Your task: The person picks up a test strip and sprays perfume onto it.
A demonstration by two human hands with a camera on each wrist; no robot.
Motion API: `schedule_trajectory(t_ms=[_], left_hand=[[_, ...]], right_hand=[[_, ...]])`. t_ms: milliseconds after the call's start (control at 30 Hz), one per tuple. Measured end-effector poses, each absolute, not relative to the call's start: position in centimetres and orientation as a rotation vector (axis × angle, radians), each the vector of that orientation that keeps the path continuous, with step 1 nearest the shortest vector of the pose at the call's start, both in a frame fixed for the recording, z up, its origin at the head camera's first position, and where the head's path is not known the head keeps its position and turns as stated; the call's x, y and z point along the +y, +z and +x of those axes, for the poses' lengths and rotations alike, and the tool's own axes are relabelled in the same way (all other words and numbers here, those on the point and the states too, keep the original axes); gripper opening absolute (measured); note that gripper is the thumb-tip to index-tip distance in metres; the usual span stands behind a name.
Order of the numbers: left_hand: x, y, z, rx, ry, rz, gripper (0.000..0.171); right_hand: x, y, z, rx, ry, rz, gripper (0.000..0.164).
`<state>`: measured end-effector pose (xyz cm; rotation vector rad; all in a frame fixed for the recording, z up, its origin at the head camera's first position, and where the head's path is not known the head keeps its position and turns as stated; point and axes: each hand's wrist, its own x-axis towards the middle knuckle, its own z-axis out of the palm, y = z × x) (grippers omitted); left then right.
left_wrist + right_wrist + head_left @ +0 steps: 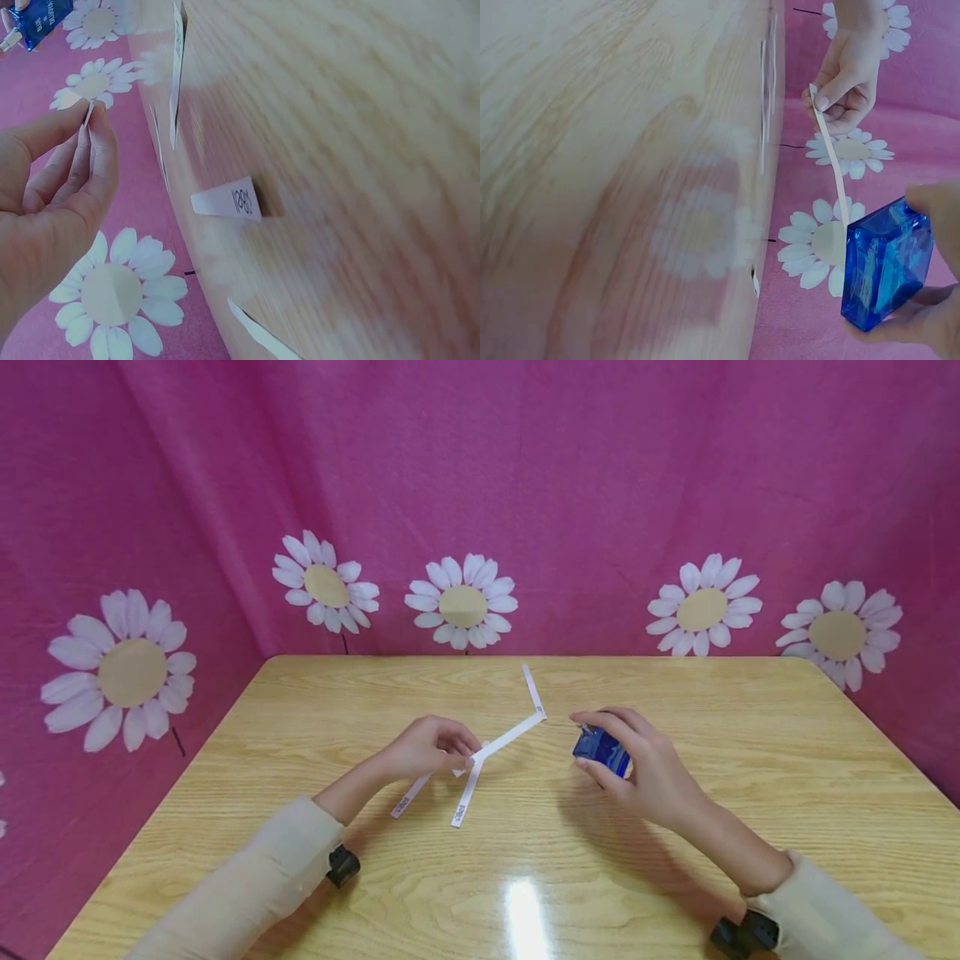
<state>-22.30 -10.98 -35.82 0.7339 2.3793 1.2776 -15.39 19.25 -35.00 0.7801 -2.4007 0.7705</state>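
Observation:
My left hand (431, 747) pinches one end of a white paper strip (510, 737) between thumb and fingers. The strip slants above the table, its free end pointing toward the right hand. A blue glass perfume bottle (602, 750) with a silver spray nozzle is gripped by my right hand (654, 768), fingers on one side and thumb on the other. In the right wrist view, the bottle (885, 262) overlaps the strip's far end. More printed paper strips lie under and around the left hand, among them a near strip (468, 795) and a left strip (411, 797).
Farther back on the wooden table (375, 893) lies another white strip (532, 687). A pink curtain (525, 485) with daisy prints hangs behind and to the left. Dark wrist devices (343, 866) sit under both sleeves.

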Motion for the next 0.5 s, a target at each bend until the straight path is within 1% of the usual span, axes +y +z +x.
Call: schedule_trajectory(t_ms=[133, 367, 500], left_hand=[[-10.8, -35.95, -22.08, 2.362, 1.3, 0.726, 0.018], [-10.29, -36.21, -21.61, 2.311, 1.328, 0.73, 0.019], [-10.17, -36.08, -21.29, 2.278, 1.34, 0.706, 0.019]], right_hand=[[19.14, -34.74, -15.2, -2.427, 0.764, 0.816, 0.053], [18.91, -34.6, -14.72, -2.443, 0.715, 0.822, 0.047], [18.96, -34.37, -14.55, -2.443, 0.732, 0.798, 0.049]])
